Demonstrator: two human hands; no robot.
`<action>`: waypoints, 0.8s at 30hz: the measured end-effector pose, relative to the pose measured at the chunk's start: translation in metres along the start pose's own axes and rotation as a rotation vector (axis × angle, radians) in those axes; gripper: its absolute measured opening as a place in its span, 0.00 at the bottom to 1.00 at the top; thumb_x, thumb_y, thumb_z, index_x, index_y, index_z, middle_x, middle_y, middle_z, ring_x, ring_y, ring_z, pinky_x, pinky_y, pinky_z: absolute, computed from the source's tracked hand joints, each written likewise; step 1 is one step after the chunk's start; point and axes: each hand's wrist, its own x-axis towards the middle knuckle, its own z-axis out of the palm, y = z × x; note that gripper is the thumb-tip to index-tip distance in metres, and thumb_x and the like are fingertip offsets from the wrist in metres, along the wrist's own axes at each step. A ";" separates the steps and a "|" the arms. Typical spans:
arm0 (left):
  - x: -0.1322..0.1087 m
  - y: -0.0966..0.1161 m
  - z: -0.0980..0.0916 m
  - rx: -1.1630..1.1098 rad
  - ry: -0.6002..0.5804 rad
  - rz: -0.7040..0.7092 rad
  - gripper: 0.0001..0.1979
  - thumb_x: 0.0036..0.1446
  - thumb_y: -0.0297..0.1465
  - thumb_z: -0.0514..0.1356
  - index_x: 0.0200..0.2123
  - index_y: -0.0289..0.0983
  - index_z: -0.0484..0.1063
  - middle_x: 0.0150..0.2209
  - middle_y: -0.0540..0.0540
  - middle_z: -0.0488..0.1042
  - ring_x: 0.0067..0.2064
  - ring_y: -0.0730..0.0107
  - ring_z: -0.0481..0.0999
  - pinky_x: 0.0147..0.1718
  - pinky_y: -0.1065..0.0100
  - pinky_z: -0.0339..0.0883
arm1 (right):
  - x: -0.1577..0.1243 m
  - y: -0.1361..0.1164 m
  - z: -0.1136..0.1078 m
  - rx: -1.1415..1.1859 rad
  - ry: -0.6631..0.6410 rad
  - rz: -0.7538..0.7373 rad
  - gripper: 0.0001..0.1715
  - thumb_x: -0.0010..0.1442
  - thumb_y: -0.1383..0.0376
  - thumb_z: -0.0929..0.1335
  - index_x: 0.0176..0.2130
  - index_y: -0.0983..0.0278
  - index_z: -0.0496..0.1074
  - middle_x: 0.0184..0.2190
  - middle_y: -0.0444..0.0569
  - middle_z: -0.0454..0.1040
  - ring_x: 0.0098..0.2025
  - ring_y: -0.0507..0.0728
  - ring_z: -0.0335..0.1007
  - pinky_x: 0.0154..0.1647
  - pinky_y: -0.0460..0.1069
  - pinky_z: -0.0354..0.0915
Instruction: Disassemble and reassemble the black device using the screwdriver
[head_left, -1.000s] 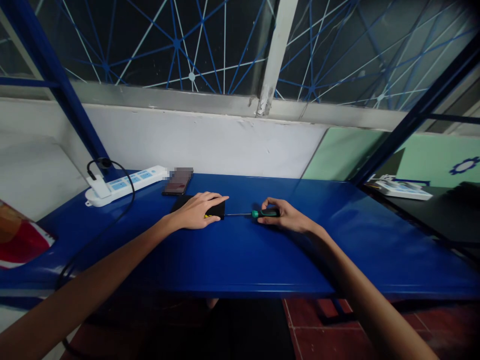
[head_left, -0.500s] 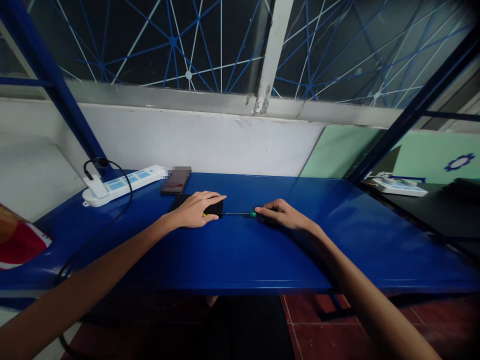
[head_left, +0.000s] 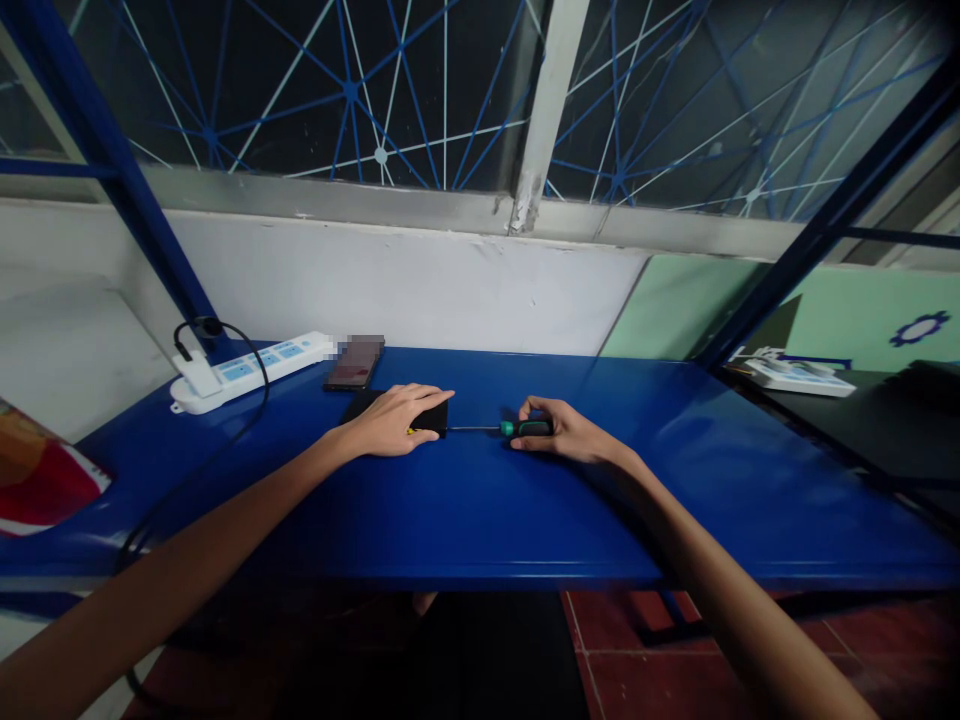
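A flat black box-like object lies on the blue table, mostly hidden under my left hand. That hand holds it from above, fingers stretched across its top and thumb along its near side. A bit of yellow shows by the thumb. In my right hand is a screwdriver with a black and green handle. Thumb and forefinger sit on either side of the handle, loosely, and the handle's butt end lies within the hand. The thin metal shaft runs level to the left, its tip at the black object's right side.
Behind my left hand lies a dark phone. A white power strip with a plug and black cable stands left of it. A red and orange packet is at the left edge. The blue table ends at a wall.
My right hand's fingers have spread apart around the screwdriver handle, so more of the handle shows. The left hand and the black object stay in place; the view has shifted slightly.
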 end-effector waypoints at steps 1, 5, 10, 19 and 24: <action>0.000 0.000 0.000 -0.002 -0.001 0.002 0.33 0.62 0.41 0.55 0.67 0.43 0.49 0.64 0.40 0.59 0.63 0.51 0.58 0.56 0.51 0.54 | 0.000 0.001 0.000 0.002 0.002 0.001 0.21 0.50 0.52 0.74 0.34 0.64 0.66 0.22 0.39 0.63 0.22 0.48 0.55 0.22 0.45 0.50; 0.000 -0.002 0.001 -0.016 0.012 0.015 0.33 0.62 0.41 0.55 0.67 0.43 0.49 0.64 0.40 0.59 0.63 0.52 0.58 0.57 0.50 0.53 | -0.001 0.000 -0.001 -0.009 0.000 0.045 0.22 0.53 0.49 0.71 0.29 0.65 0.70 0.21 0.44 0.67 0.20 0.48 0.56 0.21 0.47 0.52; 0.000 -0.001 0.001 -0.020 0.019 0.014 0.33 0.61 0.40 0.56 0.67 0.43 0.49 0.64 0.41 0.59 0.63 0.52 0.58 0.57 0.51 0.53 | -0.002 -0.005 0.000 -0.091 0.048 0.032 0.27 0.58 0.46 0.66 0.24 0.66 0.70 0.18 0.41 0.59 0.19 0.47 0.47 0.20 0.47 0.44; 0.000 0.000 0.000 0.005 0.021 0.012 0.33 0.61 0.41 0.56 0.67 0.42 0.49 0.64 0.40 0.59 0.63 0.52 0.59 0.57 0.52 0.54 | 0.000 -0.009 0.002 -0.034 0.078 -0.005 0.23 0.52 0.49 0.71 0.36 0.65 0.69 0.23 0.43 0.67 0.23 0.48 0.54 0.22 0.46 0.48; 0.000 -0.001 0.001 0.003 0.027 0.018 0.33 0.61 0.41 0.56 0.67 0.42 0.49 0.64 0.40 0.60 0.63 0.52 0.59 0.56 0.51 0.55 | 0.000 -0.003 0.002 0.046 0.020 0.044 0.23 0.48 0.52 0.74 0.34 0.64 0.66 0.22 0.43 0.70 0.20 0.48 0.58 0.20 0.45 0.52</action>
